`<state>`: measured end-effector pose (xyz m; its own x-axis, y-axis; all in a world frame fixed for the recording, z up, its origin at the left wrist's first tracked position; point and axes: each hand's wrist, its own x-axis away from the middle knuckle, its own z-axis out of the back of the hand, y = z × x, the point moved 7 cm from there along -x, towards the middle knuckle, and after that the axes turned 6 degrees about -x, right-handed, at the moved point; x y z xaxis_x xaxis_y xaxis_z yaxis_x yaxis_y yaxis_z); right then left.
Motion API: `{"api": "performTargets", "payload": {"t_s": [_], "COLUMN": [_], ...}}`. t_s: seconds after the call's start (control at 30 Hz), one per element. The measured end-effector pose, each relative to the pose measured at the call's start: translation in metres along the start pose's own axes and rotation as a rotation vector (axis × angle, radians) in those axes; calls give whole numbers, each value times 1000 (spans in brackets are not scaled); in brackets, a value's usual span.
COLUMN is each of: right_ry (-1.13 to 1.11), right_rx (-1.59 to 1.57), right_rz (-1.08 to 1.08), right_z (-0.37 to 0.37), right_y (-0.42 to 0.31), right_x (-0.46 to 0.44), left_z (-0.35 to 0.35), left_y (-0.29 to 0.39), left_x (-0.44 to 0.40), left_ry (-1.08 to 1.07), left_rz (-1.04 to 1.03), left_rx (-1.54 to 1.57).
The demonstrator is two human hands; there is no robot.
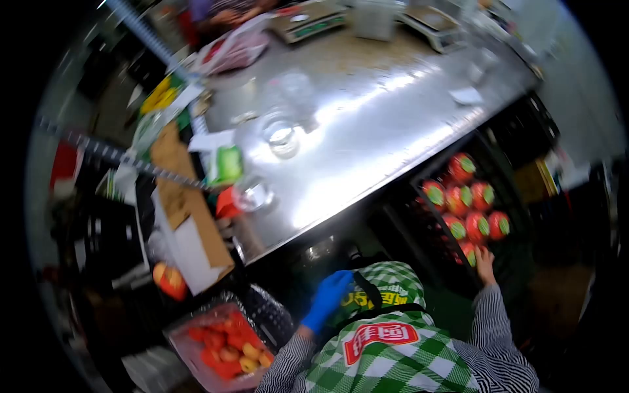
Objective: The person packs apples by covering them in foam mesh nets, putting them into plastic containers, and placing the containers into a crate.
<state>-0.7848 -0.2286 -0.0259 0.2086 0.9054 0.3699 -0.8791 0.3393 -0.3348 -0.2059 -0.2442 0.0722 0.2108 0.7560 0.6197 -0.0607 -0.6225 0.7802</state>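
Observation:
My left hand (329, 296), in a blue glove, hovers by the front of my green checked apron (406, 357). Its fingers point loosely forward and I see nothing in them. At the right, my bare right hand (485, 265) has its fingers curled against a red apple (468, 253) at the near end of a black crate (426, 190). Several more red apples (458, 200) with green-yellow stickers lie in this crate. Part of the held apple is hidden by the fingers and the crate side.
A steel table (367, 137) spans the front, carrying clear plastic containers (282, 136), scales (308, 21) and a plastic bag (232, 47). Lower left stands a bin (190, 354) of red and yellow fruit (229, 347). Cardboard (190, 203) leans at left. Another person's hands (229, 16) show at the far side.

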Motion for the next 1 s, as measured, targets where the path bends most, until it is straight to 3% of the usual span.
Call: {"api": "performTargets", "payload": {"t_s": [0.03,0.07,0.17,0.23,0.27,0.43,0.47,0.53,0.57,0.63,0.73,0.8,0.87,1.0], "right_ry": [190,377,791,856,833,105,51,-74,-18,-143,-235,-286,-296,-264], "right_rx": [-18,-136,-250,-350,-345,-511,-392,-84,80,454,200,3,-78,-392], "right_rz": [-73,-240,7,222,380,968,1218,1501,1649,1747,1850,1755,1623,1575], "right_z": [-2,56,122,150,158,82,55,16,-9,-65,-75,-70,-55,-32], "right_y": [42,-43,-119,-211,-278,-563,-616,-708,-735,-757,-783,-797,-810,-812], "right_x": [-4,29,44,31,25,-31,-27,6,16,12,5,-3,2,-2], "left_z": [5,10,28,39,48,83,88,95,99,103,95,89,80,69], "left_y": [-3,-4,1,-2,-7,1,1,10,10,0,-19,-24,-23,-51], "left_x": [5,12,35,49,52,68,70,79,86,114,148,176,203,200], "left_ry": [25,71,204,286,324,538,586,671,718,831,1043,1158,1193,1205], "left_rz": [-1,-11,-13,-10,-12,-50,-23,-10,-1,-13,-18,3,82,82], "left_rx": [-15,30,157,193,189,183,189,251,281,332,512,596,733,840]}}
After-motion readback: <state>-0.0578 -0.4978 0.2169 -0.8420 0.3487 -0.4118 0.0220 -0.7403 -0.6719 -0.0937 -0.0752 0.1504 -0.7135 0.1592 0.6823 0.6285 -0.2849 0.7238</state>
